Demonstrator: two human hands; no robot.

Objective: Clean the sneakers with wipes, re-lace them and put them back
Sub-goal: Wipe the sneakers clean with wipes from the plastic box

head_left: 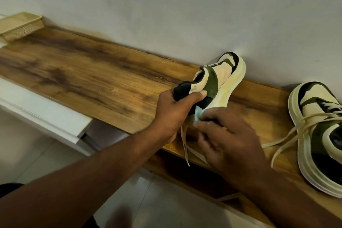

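Sneaker (218, 81) is lifted over the worktop (83, 72), heel gripped in our left hand (174, 111); our right hand (227, 135) pinches a wipe (197, 115) at its sole. Loose laces (185, 140) hanging below could snag or drag; the grip could slip. Right of it, a second sneaker (318, 131) is cut off. Most of the wipe is hidden.

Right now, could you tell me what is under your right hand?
Under the right hand a pale wipe is pressed against the heel of the held sneaker. Loose laces hang below. Most of the wipe and the heel's sole are covered by the fingers.
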